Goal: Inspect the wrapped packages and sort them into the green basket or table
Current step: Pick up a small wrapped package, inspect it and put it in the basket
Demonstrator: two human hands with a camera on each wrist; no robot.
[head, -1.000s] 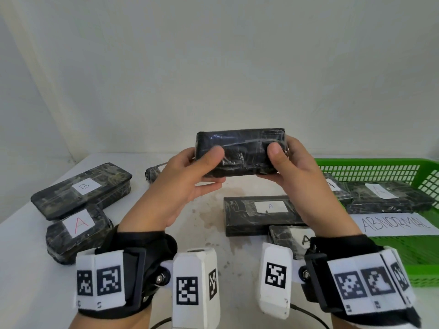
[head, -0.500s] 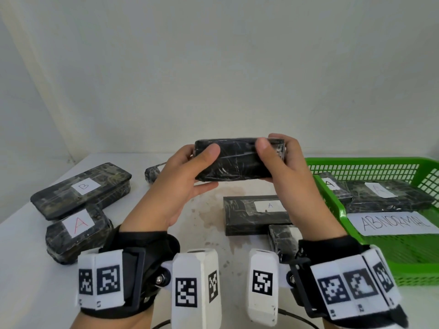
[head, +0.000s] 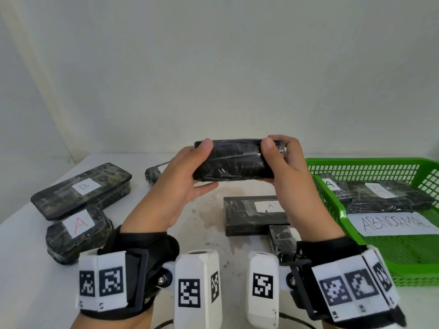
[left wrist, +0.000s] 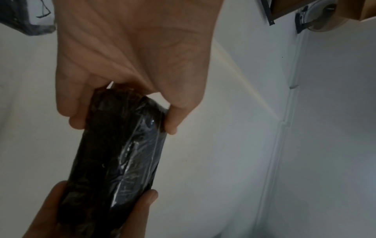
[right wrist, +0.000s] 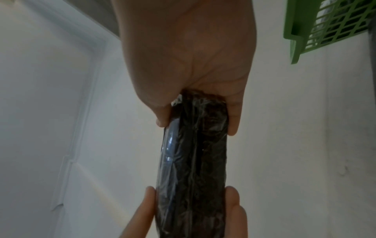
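Both hands hold one black wrapped package point(head: 234, 162) lengthwise in the air above the table, with no label showing on the side facing me. My left hand point(head: 187, 172) grips its left end, thumb on the top edge and fingers underneath. My right hand point(head: 285, 169) grips the right end the same way. The left wrist view shows the package point(left wrist: 116, 153) pinched between thumb and fingers; the right wrist view shows the package point(right wrist: 193, 161) held alike. The green basket point(head: 332, 210) stands at the right with two wrapped packages point(head: 389, 198) labelled A inside.
On the white table point(head: 23, 269) lie a B package point(head: 83, 188) and an A package point(head: 78, 231) at left. An A package point(head: 256, 214) and a smaller one point(head: 282, 238) lie below my hands, another point(head: 154, 173) farther back. A paper reading ABNORMAL point(head: 394, 223) lies in the basket.
The package has been turned about its long axis between my hands. Both thumbs have shifted from its front face up to its top edge.
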